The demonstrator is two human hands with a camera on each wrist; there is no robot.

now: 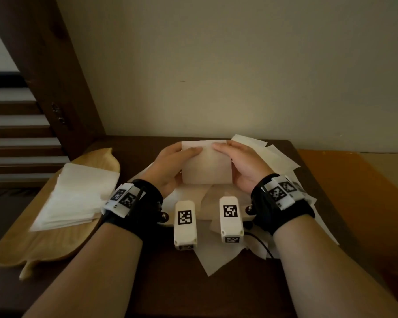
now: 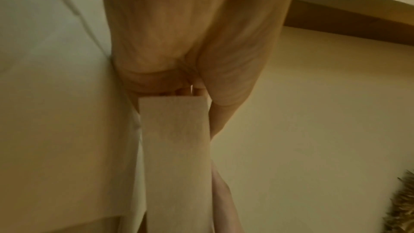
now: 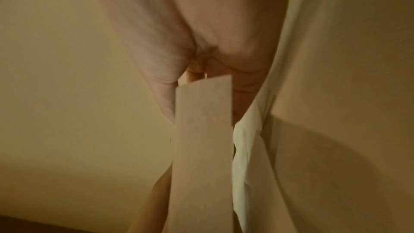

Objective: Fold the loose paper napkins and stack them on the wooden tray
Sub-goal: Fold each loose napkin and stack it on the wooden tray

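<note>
the napkin (image 1: 206, 165) i fold is between my two hands, lifted above the loose napkins (image 1: 257, 152) that lie scattered on the dark table (image 1: 182, 283). it stands almost upright, with its lower edge close to the sheets under it. my left hand (image 1: 170, 168) grasps its left side: the thumb lies across the front near the top edge and the other fingers are behind the paper. my right hand (image 1: 241, 164) grasps the right side in the same way, thumb on the front near the top corner, fingers behind. in the left wrist view the napkin (image 2: 177, 157) shows as a narrow strip that comes out from between the thumb and fingers of my left hand (image 2: 190, 33), and the right wrist view shows the same strip (image 3: 201, 148) pinched in my right hand (image 3: 190, 24).

the loose sheets spread under both hands, to the right of my right hand and toward me below the wrists, overlapping in different directions.

the wooden tray (image 1: 33, 246) lies to the left of my left hand, a little apart from it. it is long and shaped like a leaf. on it rests a stack of folded napkins (image 1: 76, 198), whose near corner is just beside my left wrist band (image 1: 136, 200).

beyond my hands there is a plain wall (image 1: 239, 65), and to the far left a dark wooden beam (image 1: 44, 65) with steps behind it.
</note>
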